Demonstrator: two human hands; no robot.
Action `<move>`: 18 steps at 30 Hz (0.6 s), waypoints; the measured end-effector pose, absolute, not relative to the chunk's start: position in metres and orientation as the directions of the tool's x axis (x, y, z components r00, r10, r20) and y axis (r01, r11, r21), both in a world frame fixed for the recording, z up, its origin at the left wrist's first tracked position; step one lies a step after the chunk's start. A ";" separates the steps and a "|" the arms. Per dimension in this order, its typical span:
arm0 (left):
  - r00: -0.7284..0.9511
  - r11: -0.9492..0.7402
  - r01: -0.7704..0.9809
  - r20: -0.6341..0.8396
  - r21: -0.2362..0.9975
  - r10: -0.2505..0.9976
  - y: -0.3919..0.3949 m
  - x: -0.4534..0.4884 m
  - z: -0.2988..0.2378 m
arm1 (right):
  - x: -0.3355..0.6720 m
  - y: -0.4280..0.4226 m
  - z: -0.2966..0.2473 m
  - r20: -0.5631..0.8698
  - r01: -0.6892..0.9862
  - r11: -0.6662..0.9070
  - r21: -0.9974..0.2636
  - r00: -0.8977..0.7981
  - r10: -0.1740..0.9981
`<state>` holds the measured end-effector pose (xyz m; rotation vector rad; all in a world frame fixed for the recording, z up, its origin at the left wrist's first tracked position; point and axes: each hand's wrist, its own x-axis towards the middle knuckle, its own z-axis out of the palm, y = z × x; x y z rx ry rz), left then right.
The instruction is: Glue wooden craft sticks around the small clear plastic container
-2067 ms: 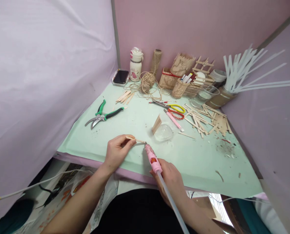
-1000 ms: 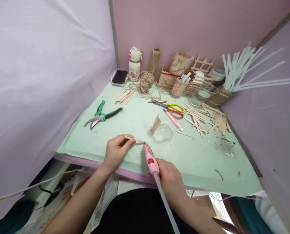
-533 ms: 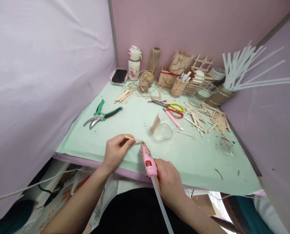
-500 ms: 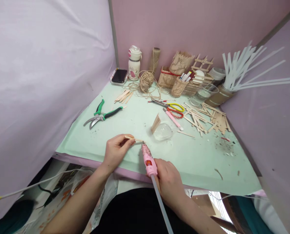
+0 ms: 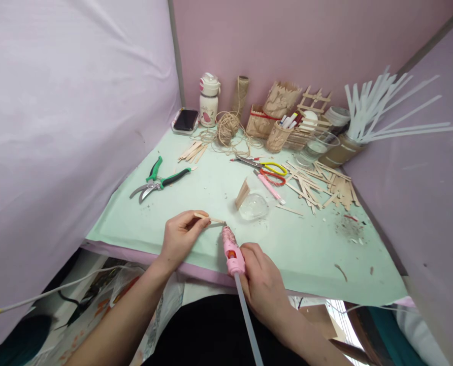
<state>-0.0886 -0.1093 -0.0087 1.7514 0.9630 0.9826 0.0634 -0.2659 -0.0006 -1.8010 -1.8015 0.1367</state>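
My left hand (image 5: pixel 183 235) pinches a short wooden craft stick (image 5: pixel 213 219), its free end pointing right. Wrapped round a pink hot glue gun (image 5: pixel 233 251) is my right hand (image 5: pixel 262 279). The gun's nozzle meets, or is very close to, the stick's right end. A long translucent glue stick (image 5: pixel 247 315) trails from the gun's back toward me. Just beyond the nozzle lies a clear, shallow plastic piece (image 5: pixel 254 206), and a small panel of wooden sticks (image 5: pixel 243 194) stands upright at its left edge.
Pruning shears (image 5: pixel 158 179) lie at left. Scissors (image 5: pixel 264 165), a pink pen-like tool (image 5: pixel 271 187) and loose craft sticks (image 5: pixel 310 185) are at right. Along the back stand a bottle (image 5: pixel 208 101), a twine ball (image 5: pixel 227 127), a phone (image 5: pixel 186 120), wooden holders (image 5: pixel 278 134) and glue sticks (image 5: pixel 379 104).
Both hands keep nearly the same place and hold. The glue gun's tip shifts very slightly at the craft stick's end, and the whole view drifts a little.
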 end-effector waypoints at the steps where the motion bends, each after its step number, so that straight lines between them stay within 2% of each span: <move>1: 0.387 -0.310 0.197 0.216 0.930 0.897 -0.110 -0.089 -0.009 | 0.063 -0.266 0.000 0.322 0.879 0.087 -0.468 0.078 0.944; 6: 0.386 -0.318 0.183 0.229 0.930 0.894 -0.110 -0.089 -0.009 | 0.063 -0.265 0.001 0.301 0.869 0.079 -0.488 0.082 0.950; 18: 0.383 -0.309 0.190 0.219 0.932 0.897 -0.108 -0.089 -0.009 | 0.067 -0.265 0.000 0.303 0.928 0.059 -0.369 0.060 0.951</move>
